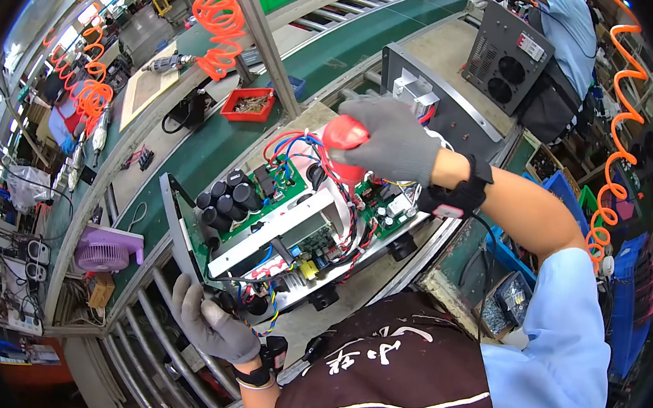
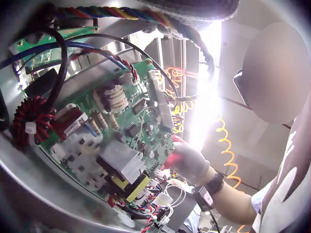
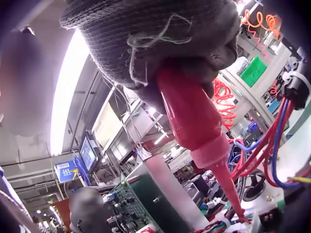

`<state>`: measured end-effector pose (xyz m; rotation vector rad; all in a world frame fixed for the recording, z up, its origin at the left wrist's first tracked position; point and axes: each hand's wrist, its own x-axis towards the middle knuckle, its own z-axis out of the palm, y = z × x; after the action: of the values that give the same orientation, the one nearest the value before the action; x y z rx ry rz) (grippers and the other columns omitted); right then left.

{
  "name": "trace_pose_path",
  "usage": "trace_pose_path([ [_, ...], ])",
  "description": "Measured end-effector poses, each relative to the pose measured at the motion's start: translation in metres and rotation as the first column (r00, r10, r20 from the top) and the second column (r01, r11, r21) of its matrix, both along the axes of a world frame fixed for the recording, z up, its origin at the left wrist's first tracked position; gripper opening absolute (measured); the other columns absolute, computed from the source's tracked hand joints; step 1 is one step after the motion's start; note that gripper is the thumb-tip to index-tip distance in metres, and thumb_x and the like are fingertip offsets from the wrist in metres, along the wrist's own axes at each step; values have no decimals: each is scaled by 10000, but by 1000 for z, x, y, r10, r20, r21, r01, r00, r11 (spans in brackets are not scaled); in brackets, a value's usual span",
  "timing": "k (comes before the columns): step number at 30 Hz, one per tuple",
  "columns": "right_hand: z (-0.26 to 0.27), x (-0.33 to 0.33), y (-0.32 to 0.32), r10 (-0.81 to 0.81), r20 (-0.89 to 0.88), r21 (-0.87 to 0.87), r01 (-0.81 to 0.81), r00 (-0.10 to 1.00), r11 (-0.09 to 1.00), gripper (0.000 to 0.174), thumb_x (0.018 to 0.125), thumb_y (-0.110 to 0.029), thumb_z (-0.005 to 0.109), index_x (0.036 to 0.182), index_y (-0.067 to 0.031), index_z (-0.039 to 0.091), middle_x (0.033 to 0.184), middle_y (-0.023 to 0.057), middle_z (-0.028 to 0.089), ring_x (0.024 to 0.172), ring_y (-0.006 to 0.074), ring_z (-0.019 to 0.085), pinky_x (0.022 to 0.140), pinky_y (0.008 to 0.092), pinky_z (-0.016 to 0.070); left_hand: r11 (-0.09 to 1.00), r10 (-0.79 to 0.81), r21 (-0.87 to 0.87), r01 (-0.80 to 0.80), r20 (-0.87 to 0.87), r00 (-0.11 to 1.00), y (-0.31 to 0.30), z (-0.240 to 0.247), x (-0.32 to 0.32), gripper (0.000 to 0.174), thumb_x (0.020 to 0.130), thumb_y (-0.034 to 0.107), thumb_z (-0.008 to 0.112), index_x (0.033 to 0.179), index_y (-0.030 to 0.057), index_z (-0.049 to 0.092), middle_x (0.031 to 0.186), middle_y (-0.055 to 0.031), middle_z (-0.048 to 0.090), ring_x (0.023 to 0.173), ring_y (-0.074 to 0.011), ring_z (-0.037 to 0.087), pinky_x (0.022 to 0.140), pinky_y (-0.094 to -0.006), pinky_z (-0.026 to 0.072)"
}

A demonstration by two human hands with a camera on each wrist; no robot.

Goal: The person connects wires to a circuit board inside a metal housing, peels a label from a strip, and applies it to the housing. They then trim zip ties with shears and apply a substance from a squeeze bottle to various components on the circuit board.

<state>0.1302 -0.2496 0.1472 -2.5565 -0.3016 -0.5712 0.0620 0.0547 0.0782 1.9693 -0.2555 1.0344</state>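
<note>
My gloved right hand [image 1: 396,138] grips a red squeeze bottle [image 1: 346,133] upside down over an opened electronic unit. In the right wrist view, the bottle's tapered nozzle [image 3: 227,187] points down among red and blue wires, its tip right at the board. My gloved left hand [image 1: 216,328] is at the unit's near left corner, fairly straight fingers against the edge of the dark end panel [image 1: 182,226]. Black capacitors [image 1: 227,199] stand on the green board inside. The left wrist view shows another circuit board [image 2: 146,114] close up, with a red-and-black wound coil [image 2: 33,121].
Metal rollers [image 1: 166,345] run at the lower left, near a purple fan [image 1: 105,253]. A red bin [image 1: 247,105] of small parts stands beyond the unit. Another person handles a grey unit with fans [image 1: 507,60] at the upper right. Orange coiled hoses [image 1: 218,20] hang overhead.
</note>
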Motion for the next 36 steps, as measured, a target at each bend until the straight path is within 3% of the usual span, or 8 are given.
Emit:
trace_pose_path([
  [6,7,12,28,174,-80,-176,-186,981,967,172,686,-214,577,759,-59,599,782,145,614,772,320,614,689,419,482,999,-20,-36,19,-18,1000,-2,1,-2,274,855,82,394,1046,-48,541,1214,-202,480,1114,-289,485,933,-358,387],
  [12,14,17,36,158,-178,-234,-198,971,952,170,682,-198,556,762,-60,614,748,158,611,762,335,618,675,435,488,999,-41,-8,41,2,999,-2,3,-2,269,868,98,398,1045,-45,541,1215,-197,477,1124,-287,476,944,-366,381],
  [19,21,3,22,126,-83,-234,-142,989,962,171,688,-219,569,763,-74,618,771,154,613,764,332,620,679,438,488,1000,-13,2,13,58,998,-6,4,1,246,893,128,423,994,-46,563,1121,-177,537,1044,-284,508,931,-389,382],
  [25,37,-67,-38,-150,249,172,109,957,979,328,672,-311,689,854,-51,606,764,129,585,707,276,585,678,361,468,998,-51,28,50,65,997,-3,2,2,247,894,121,418,997,-60,551,1160,-197,525,1082,-289,498,940,-389,380],
  [29,1,-140,-67,-371,153,750,137,916,647,276,734,-198,673,927,-15,602,797,81,608,719,158,571,668,286,444,995,-92,-31,93,22,996,2,-6,2,250,896,74,372,1056,-56,514,1215,-187,465,1118,-269,464,953,-366,374],
  [31,-29,-170,-69,-559,107,777,282,822,563,234,718,-133,667,897,-4,592,782,73,602,724,150,568,678,270,447,999,-37,-1,37,15,999,0,-3,1,249,874,84,385,1037,-40,528,1181,-174,498,1115,-291,474,976,-395,353],
  [33,-67,-190,-62,-643,164,669,394,748,630,247,678,-104,686,882,-7,585,771,81,596,692,163,565,667,275,453,999,-41,15,41,13,999,1,-1,0,255,876,94,387,1043,-40,526,1188,-174,497,1112,-291,475,979,-400,349],
  [36,-102,-210,-48,-498,231,527,323,836,786,311,623,-104,723,897,-25,600,817,131,640,672,229,612,639,291,471,995,-100,-28,101,12,995,-1,-3,3,265,887,114,388,1055,-41,521,1221,-174,477,1124,-283,462,997,-400,324],
])
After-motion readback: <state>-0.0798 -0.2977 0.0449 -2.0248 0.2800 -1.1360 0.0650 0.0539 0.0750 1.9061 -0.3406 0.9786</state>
